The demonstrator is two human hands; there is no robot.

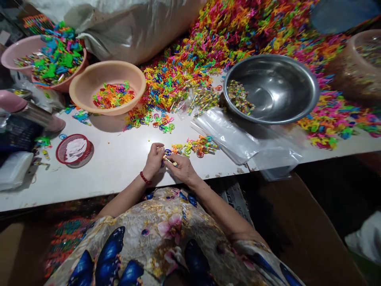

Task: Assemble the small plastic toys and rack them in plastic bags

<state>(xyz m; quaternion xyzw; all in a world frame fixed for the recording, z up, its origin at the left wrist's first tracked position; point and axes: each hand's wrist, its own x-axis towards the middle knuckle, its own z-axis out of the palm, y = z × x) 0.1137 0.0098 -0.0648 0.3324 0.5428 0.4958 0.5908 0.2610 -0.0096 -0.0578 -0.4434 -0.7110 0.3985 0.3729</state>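
Note:
Close together over the front of the white table, my two hands are closed at the fingertips. Pinched in my right hand (pixel 183 170) is a small clear tube with coloured bits in it (pixel 171 161). My left hand (pixel 154 159), with a red bead bracelet (pixel 145 178) at the wrist, has its fingers curled in beside the tube; what they grip is mostly hidden. A blue plastic ring piece (pixel 168 152) shows just behind the fingertips. To the right of it lies a small heap of coloured plastic toy pieces and tubes (pixel 201 146).
A steel bowl (pixel 285 89) holds small filled tubes; clear plastic bags (pixel 228 135) lie before it. A peach basin (pixel 80 89) contains coloured pieces, and a large pile (pixel 238 31) covers the back. A red basket (pixel 61 153) and a pink-lidded flask (pixel 38 113) stand left.

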